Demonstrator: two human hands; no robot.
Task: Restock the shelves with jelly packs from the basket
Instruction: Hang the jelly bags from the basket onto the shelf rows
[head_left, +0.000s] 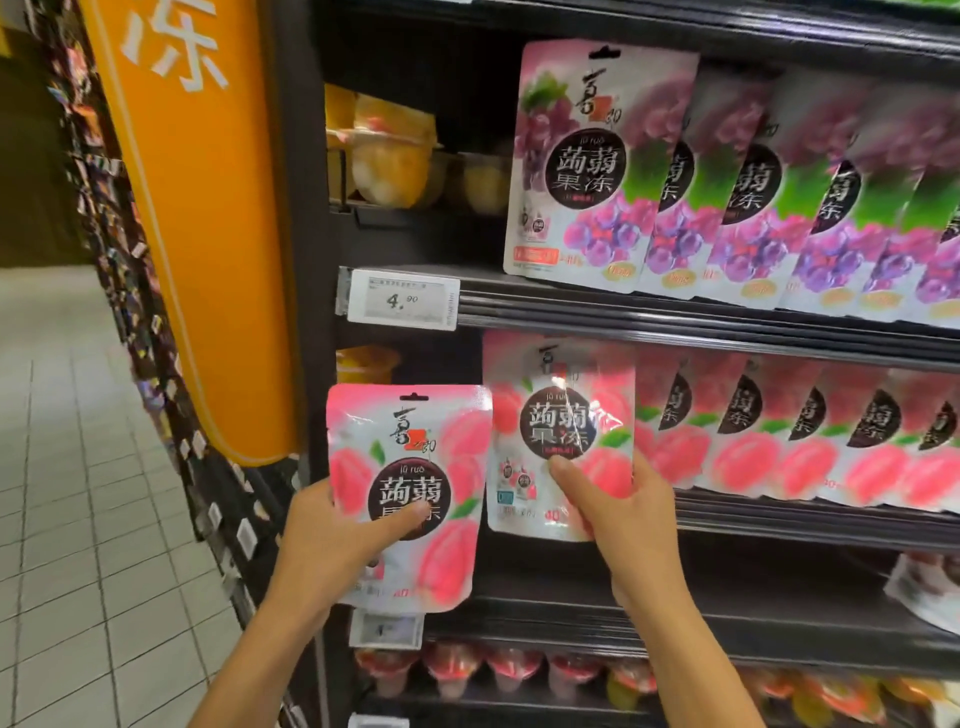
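My left hand (332, 540) grips a pink peach jelly pack (410, 467) by its lower left part, upright, in front of the shelf's left end. My right hand (618, 514) holds a second peach jelly pack (561, 410) by its lower edge, thumb on its front, at the left end of the row of peach packs (789, 436) on the middle shelf. One shelf up stands a row of purple grape jelly packs (727, 182). The basket is out of view.
A price tag reading 4.90 (402, 300) sits on the upper shelf rail. Jelly cups (395, 156) stand at the back left of the upper shelf; more cups (519, 670) line the bottom shelf. An orange pillar (197, 208) and a tiled aisle floor (78, 493) lie to the left.
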